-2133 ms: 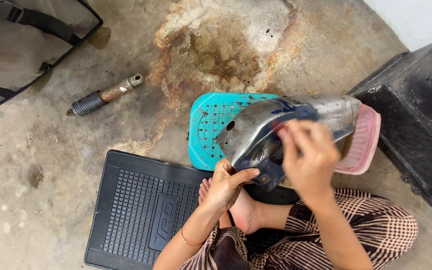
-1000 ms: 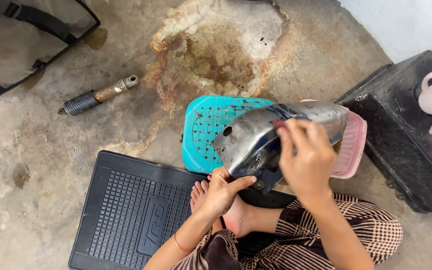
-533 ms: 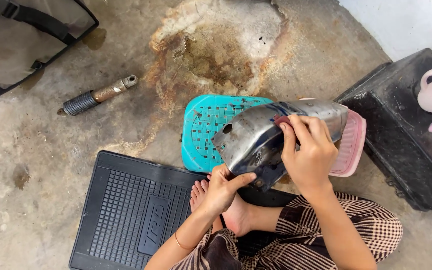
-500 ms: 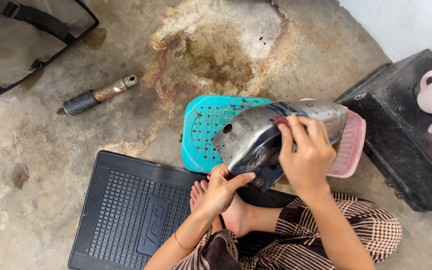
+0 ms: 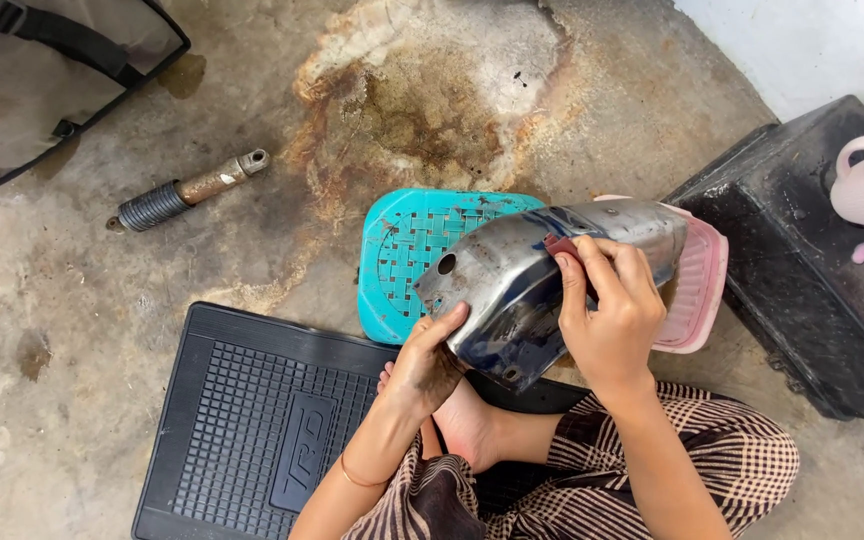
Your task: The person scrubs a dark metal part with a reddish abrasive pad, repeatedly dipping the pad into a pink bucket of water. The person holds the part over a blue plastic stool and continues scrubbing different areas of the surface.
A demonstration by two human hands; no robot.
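Stained concrete floor carries everything: a curved metal cover, worn and dark, sits propped over a teal plastic stool and a pink one, with a rubber mat and a shock absorber lying farther out. Her left hand clasps the cover's lower edge while the right hand pinches a small reddish abrasive scrap against its top. Only loosely braced, the cover could rock or slide off the stools under hard rubbing, and fingers may catch its raw edge.
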